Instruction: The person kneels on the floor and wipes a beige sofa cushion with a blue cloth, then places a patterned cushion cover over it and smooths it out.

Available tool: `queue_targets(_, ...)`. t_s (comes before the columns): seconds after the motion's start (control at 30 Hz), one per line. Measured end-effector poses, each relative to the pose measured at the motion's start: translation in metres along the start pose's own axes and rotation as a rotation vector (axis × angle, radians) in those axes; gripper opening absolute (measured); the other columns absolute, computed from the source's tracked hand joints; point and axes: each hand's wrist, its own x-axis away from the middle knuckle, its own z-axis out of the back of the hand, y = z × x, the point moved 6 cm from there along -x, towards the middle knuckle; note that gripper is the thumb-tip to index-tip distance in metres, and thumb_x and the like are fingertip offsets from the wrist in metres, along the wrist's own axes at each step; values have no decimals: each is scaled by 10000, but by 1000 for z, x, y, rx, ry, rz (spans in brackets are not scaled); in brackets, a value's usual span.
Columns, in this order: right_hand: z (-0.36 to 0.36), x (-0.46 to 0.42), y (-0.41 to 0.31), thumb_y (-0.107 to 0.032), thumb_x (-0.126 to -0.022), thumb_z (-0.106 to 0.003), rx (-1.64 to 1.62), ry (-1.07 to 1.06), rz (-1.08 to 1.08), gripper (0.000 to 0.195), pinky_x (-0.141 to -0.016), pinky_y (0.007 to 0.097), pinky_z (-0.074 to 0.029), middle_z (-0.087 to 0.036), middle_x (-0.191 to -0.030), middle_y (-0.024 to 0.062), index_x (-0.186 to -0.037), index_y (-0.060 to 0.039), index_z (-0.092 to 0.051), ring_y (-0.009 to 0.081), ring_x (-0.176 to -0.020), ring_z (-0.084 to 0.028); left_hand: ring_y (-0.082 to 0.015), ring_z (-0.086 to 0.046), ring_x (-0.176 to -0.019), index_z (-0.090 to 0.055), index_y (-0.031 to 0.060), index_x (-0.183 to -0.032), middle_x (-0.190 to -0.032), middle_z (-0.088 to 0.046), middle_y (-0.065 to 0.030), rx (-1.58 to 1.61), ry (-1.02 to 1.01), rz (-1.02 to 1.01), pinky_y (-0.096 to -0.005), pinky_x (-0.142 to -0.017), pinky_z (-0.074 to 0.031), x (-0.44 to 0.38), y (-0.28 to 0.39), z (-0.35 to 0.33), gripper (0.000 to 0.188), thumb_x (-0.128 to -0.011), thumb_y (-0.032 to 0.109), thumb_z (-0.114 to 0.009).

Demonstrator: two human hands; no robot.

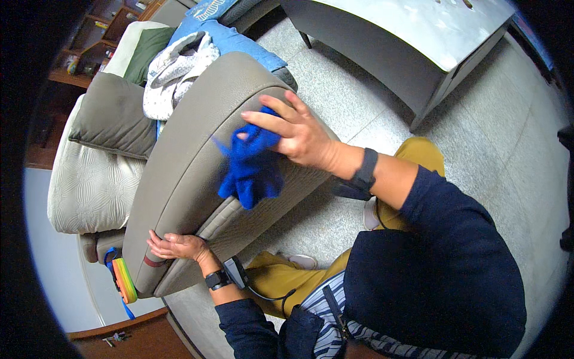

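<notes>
My right hand (298, 132) holds a bunched blue cloth (251, 166) against the side of a grey leather sofa armrest (193, 130). Its fingers are spread over the top of the cloth, and loose folds hang below the palm. Lower down, my left hand (179, 247) rests on the narrow end of the same armrest, fingers slightly apart and holding nothing. A small red tag (154, 262) is sewn into the seam just under that hand. Both wrists wear dark straps, with a small device on the left one.
Beyond the armrest lie a grey cushion (114, 116), a quilted white backrest cover (94, 179) and a crumpled white patterned cloth (179, 72). A rainbow-coloured strapped item (124, 280) hangs by the sofa end. At upper right stands a low white-topped table (417, 27) on the speckled tile floor (475, 130).
</notes>
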Motion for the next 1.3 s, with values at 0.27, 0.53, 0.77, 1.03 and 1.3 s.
queue_targets(0.27, -33, 160, 45, -184, -839, -531, -201, 23, -595, 359, -994, 444, -390, -492, -1321, 62, -1187, -103, -567, 333, -1208, -461, -364, -298, -1277, -460, 44, -1295, -1349, -415, -180, 7, 6, -18, -516, -1074, -185, 1, -11, 2, 556, -966, 429, -231)
queue_targets(0.53, -24, 165, 73, -230, -768, -587, 39, -545, -705, 185, -609, 444, -453, -551, -658, 212, -732, -49, -607, 353, -598, -568, -346, -317, -1284, -458, 2, -1270, -1341, -447, -132, -37, 33, -16, -524, -1087, -181, -2, -3, -1, 526, -964, 361, -226)
queue_targets(0.77, 22, -30, 23, -192, -850, -526, -117, -26, -83, 310, -887, 418, -431, -561, -1088, 174, -1128, -56, -517, 306, -999, -554, -341, -311, -1289, -451, 4, -1273, -1338, -451, -125, -49, 18, -2, -523, -1091, -173, -2, -14, 3, 514, -963, 352, -234)
queue_targets(1.03, -63, 102, 49, -212, -913, -501, -927, 212, -853, 438, -1050, 420, -346, -484, -1296, 162, -1306, -37, -417, 305, -1212, -453, -338, -322, -1285, -446, -3, -1266, -1326, -466, -106, -16, 28, -14, -521, -1098, -160, -1, -12, 9, 529, -966, 369, -220)
queue_targets(1.3, -72, 217, 67, -56, -818, -503, 51, -354, -778, 343, -958, 439, -381, -549, -1146, 233, -1155, -17, -550, 390, -1111, -493, -338, -290, -1310, -443, 30, -1297, -1354, -429, -140, -35, 8, 1, -520, -1102, -157, 0, -11, 0, 528, -961, 373, -224)
